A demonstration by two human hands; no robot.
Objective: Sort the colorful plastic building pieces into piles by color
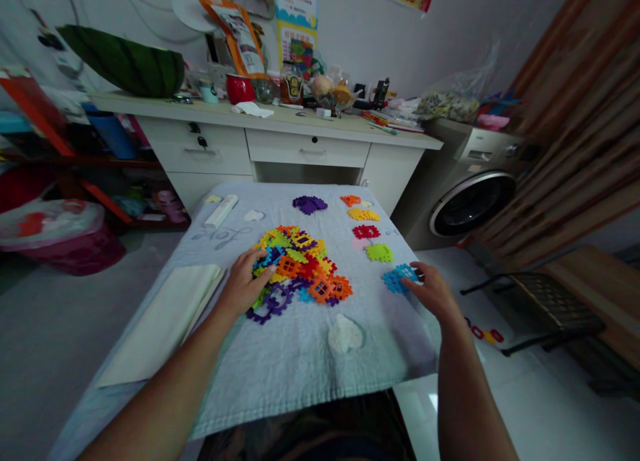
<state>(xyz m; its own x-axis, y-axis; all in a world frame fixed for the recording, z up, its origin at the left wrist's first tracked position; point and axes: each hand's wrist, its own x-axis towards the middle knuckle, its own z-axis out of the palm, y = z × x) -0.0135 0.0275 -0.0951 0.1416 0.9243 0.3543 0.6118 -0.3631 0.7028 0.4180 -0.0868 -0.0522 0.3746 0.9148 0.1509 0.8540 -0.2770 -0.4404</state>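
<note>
A heap of interlocking plastic building pieces [305,264] in many colours lies mid-table. My left hand [246,282] rests at the heap's left side, thumb and fingers apart and touching pieces; I see nothing gripped in it. At the table's right side, my right hand [431,292] has its thumb and fingers around the edge of a blue building piece [399,278], low over the cloth. Beyond it sit small sorted groups: green pieces [379,252], red pieces [366,231], yellow pieces [363,214], orange pieces [351,200] and purple pieces [309,204].
A pale cloth [300,361] covers the table. Folded white material [160,321] and a white oblong object [221,212] lie on the left. Behind stands a cluttered desk [310,153]; a washing machine [465,188] and a low chair [540,308] are to the right.
</note>
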